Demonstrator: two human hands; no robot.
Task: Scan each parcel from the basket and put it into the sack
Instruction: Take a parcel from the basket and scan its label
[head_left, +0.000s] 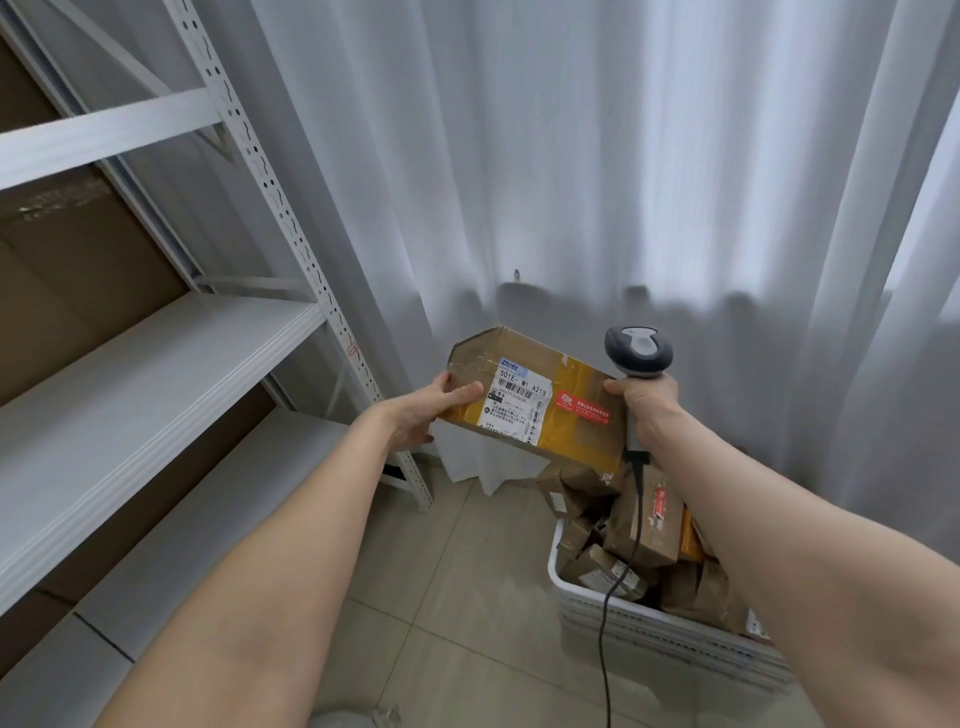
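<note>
A parcel storeroom: bare metal shelving (156, 364), a basket (649, 629) of taped parcels (639, 530), curtained walls (571, 156).

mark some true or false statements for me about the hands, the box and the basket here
1. The left hand holds the cardboard box by its left end. True.
2. The right hand is empty. False: it grips the handle of the scanner.
3. The white basket has several parcels in it. True.
4. The box's label faces away from the camera. False: the printed label faces the camera.
5. A dark cable hangs down from the scanner's handle. True.
</note>
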